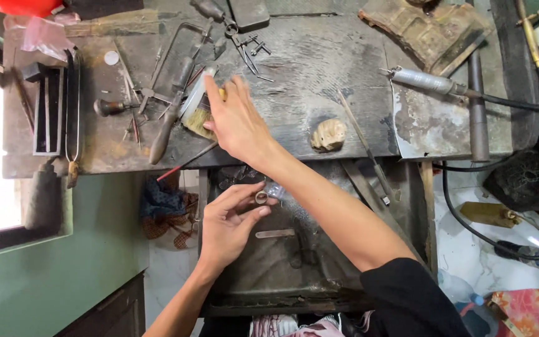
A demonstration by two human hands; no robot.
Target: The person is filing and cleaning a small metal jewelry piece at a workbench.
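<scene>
Left hand: we see our left hand (229, 226) low over the tray, thumb and forefinger pinched on a small metal ring (261, 198); the other fingers are loosely curled.
Right hand: our right hand (235, 118) stretches across the bench with fingers spread wide over a brush (198, 112); it blurs, and we cannot tell whether it already grips the brush or only touches it.
Ring, place: it sits at our left fingertips, above the dark tray (269, 274) under the bench edge, just beside something small and pale that we cannot make out.
Ring, handling: we judge it light, stiff and smooth, so it could slip and drop easily; a pinch across the band from both sides, as now, looks like the safest hold.
Brush, handling: light, with a pale rim and soft yellowish bristles; we would take it by the firm back or handle, not the bristles.
Bench: a worn, dark wooden bench (307, 56) carries the tools.
Left of the brush: a saw frame (179, 53), a wooden-handled tool (163, 134) and a round-knobbed graver (108, 107).
Right of our arm: a pale lump (328, 134), a long file (363, 146) and a metal handpiece (425, 81) on a black hose.
</scene>
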